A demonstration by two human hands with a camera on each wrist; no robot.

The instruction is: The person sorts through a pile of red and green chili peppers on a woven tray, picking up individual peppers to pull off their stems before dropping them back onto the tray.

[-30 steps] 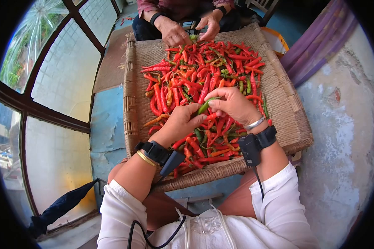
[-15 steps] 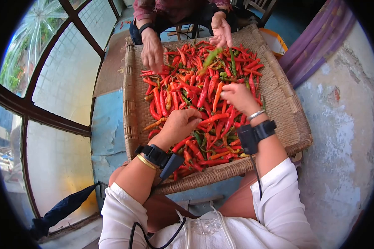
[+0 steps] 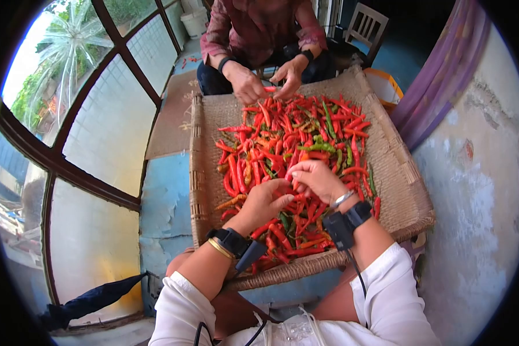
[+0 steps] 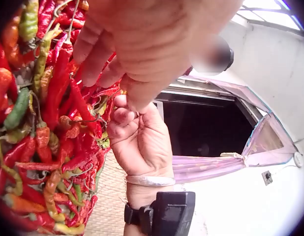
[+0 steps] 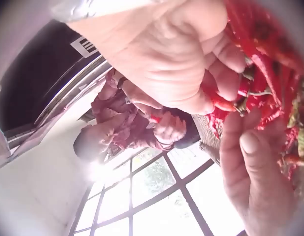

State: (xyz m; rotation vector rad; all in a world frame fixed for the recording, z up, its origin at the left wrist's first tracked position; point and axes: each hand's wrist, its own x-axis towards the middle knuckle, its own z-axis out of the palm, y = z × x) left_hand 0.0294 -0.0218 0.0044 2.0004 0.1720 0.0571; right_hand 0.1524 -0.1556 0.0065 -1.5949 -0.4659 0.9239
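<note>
My right hand (image 3: 318, 180) pinches an orange-red chili pepper (image 5: 224, 103) between its thumb and fingers, over the heap. The pepper's green stem (image 5: 240, 106) points toward my left hand (image 3: 263, 203). That hand is close beside it, fingers bent loosely and thumb standing apart, its fingertips right at the stem. Beneath both hands spreads a heap of chili peppers (image 3: 242, 173), mostly red with some green and orange, on a woven tray (image 3: 392, 179). Several bright green peppers (image 3: 319, 147) lie just beyond my right hand.
Across the tray sits another person (image 3: 262, 34), hands holding a red pepper (image 3: 270, 89) over the far edge. A framed window (image 3: 104, 109) stands on the left, with a folded dark umbrella (image 3: 92, 300) below. On the right are a purple curtain (image 3: 444, 75) and a wall (image 3: 467, 202).
The green pepper has left my hands; a green pepper was blurred in the air half a second ago. My right hand came back beside my left with an orange-red pepper. The view tilted up.
</note>
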